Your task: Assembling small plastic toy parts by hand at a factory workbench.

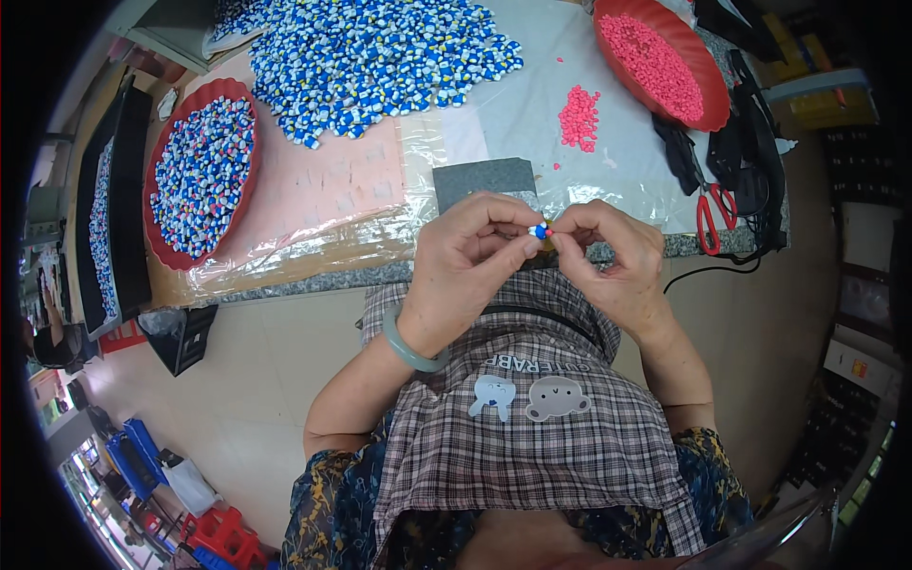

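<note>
My left hand [470, 271] pinches a small blue-and-white piece [539, 231] between thumb and fingertips, close above the table's front edge. Against its right side, my right hand [617, 261] is closed in a pinch, with a tiny pink piece [550, 232] at the fingertips. The two pieces meet or nearly meet; the fingers partly cover both. Just behind my hands lies a dark grey mat [484, 180]. Farther right is a little heap of pink pieces [579, 119].
A large pile of blue-and-white pieces [380, 66] spreads at the back. At left stands a red scalloped tray [249, 180] of similar pieces, some with pink. A red bowl [712, 104] of pink pieces sits back right. Red-handled scissors [708, 223] and a cable lie near the right edge.
</note>
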A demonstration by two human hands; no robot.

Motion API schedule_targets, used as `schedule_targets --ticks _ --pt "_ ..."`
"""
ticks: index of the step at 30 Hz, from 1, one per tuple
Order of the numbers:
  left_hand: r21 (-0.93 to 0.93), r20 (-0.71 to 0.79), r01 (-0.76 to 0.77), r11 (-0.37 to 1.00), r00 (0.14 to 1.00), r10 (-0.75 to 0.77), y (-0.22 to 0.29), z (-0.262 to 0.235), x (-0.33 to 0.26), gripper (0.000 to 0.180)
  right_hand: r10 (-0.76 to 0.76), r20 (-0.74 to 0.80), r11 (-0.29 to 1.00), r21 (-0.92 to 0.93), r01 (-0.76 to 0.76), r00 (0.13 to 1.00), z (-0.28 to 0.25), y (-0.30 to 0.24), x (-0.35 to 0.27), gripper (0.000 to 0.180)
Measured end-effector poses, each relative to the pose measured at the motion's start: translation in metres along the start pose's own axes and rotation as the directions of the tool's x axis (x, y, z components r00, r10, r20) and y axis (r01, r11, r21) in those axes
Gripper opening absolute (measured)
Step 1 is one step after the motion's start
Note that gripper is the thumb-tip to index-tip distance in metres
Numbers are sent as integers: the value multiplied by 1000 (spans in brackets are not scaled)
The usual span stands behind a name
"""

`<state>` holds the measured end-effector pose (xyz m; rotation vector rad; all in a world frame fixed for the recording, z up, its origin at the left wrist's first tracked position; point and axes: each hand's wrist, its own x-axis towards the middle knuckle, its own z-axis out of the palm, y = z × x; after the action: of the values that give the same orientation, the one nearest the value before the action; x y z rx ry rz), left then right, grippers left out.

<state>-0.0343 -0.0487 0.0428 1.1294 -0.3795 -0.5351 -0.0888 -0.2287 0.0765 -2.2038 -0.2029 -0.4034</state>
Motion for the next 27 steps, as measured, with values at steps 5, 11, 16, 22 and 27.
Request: schedule_targets --ticks 5,11,16,22,27 --pt "263 3 -78 962 997 80 4 1 0 16 12 27 997 -80 -10 1000 0 -3 -1 11" --pt "638 210 -417 647 903 375 9 0 4 12 265 120 938 199 -284 957 -3 -1 -4 12" --pt "584 194 -395 709 916 350 8 -2 2 13 285 238 885 307 -351 928 -13 15 -5 11" --pt "98 -145 48 994 989 -34 19 -31 8 23 172 56 978 -133 -163 984 -26 73 17 9" --pt "-116 -277 102 988 952 -130 23 -71 20 24 -27 95 971 -235 49 995 -8 82 29 13"
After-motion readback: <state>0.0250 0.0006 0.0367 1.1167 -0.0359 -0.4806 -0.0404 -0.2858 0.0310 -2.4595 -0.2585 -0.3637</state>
